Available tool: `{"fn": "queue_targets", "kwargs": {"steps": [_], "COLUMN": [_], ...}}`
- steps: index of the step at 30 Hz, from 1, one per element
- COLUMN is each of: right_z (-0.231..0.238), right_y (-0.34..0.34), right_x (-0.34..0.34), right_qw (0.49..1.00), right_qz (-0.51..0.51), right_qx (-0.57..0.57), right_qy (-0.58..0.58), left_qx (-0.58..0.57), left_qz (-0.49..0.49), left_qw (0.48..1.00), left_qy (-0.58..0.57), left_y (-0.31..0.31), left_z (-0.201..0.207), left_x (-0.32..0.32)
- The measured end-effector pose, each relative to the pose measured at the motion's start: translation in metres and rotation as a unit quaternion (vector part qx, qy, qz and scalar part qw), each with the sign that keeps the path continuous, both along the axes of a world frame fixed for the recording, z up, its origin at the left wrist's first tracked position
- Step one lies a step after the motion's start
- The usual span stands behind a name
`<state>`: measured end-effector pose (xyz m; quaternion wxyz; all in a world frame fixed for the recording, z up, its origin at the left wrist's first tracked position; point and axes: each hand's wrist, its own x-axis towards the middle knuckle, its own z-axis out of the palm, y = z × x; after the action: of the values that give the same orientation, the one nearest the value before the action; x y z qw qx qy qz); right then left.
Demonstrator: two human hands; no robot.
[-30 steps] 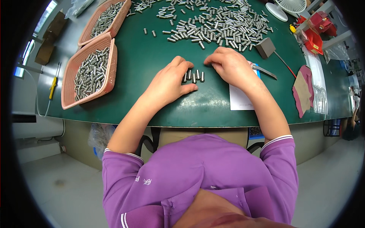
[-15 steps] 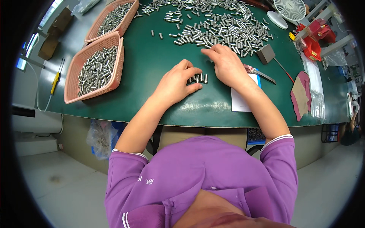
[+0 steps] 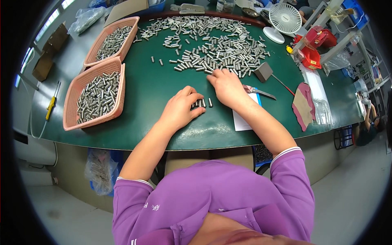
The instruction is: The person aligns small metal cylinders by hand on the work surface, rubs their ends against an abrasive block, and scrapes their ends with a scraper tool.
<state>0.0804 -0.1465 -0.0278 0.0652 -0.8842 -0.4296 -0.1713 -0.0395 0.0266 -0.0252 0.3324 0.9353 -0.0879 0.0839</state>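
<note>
Short silvery metal pins (image 3: pixel 200 103) stand in a small cluster on the green table, between the thumb and curled fingers of my left hand (image 3: pixel 176 108). Those fingers close round the cluster from its left side and partly cover it. A single pin (image 3: pixel 210 102) is just right of it, apart from my fingers. My right hand (image 3: pixel 228 87) is at the near edge of a wide heap of loose pins (image 3: pixel 228 53). Its fingers bend down and together, and whatever is under the fingertips is hidden.
Two pink baskets (image 3: pixel 122 87) full of pins stand at the left, beside a yellow-handled screwdriver (image 3: pixel 51 107). Right of my right hand lie a white paper sheet (image 3: pixel 241 121), a knife-like tool (image 3: pixel 266 95), a grey block (image 3: pixel 263 72) and a cloth (image 3: pixel 303 107). A white fan (image 3: pixel 285 18) stands behind.
The view has tilted up, so the table sits lower in the picture. My left hand stays round the pin cluster, and one pin now stands apart from it. My right hand remains beside the heap.
</note>
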Motion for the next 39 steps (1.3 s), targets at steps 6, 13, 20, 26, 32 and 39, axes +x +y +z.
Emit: {"fn": "queue_targets", "kwargs": {"steps": [6,13,20,26,32,39], "right_z": [0.022,0.005,0.008,0.005,0.004,0.001], "right_y": [-0.023,-0.025,-0.028,-0.030,-0.021,-0.029], "right_x": [-0.034,-0.053,-0.054,-0.054,-0.064,-0.062], "right_qw": [0.945,0.956,0.969,0.948,0.937,0.941], "right_qz": [0.103,0.050,0.036,0.025,0.036,0.066], "right_qx": [0.072,0.116,0.094,0.126,0.161,0.155], "right_qy": [0.302,0.264,0.226,0.292,0.307,0.293], "left_qx": [-0.022,-0.045,-0.089,-0.097,-0.101,-0.108], "left_qz": [-0.007,-0.035,-0.034,-0.049,-0.043,-0.037], "left_qw": [0.999,0.998,0.995,0.992,0.992,0.990], "left_qy": [-0.038,-0.029,0.042,0.057,0.060,0.087], "left_y": [0.004,0.002,0.005,0.006,0.001,-0.006], "left_z": [-0.011,-0.011,-0.004,-0.003,-0.003,0.003], "left_x": [0.002,0.006,0.006,0.006,0.000,-0.003]}}
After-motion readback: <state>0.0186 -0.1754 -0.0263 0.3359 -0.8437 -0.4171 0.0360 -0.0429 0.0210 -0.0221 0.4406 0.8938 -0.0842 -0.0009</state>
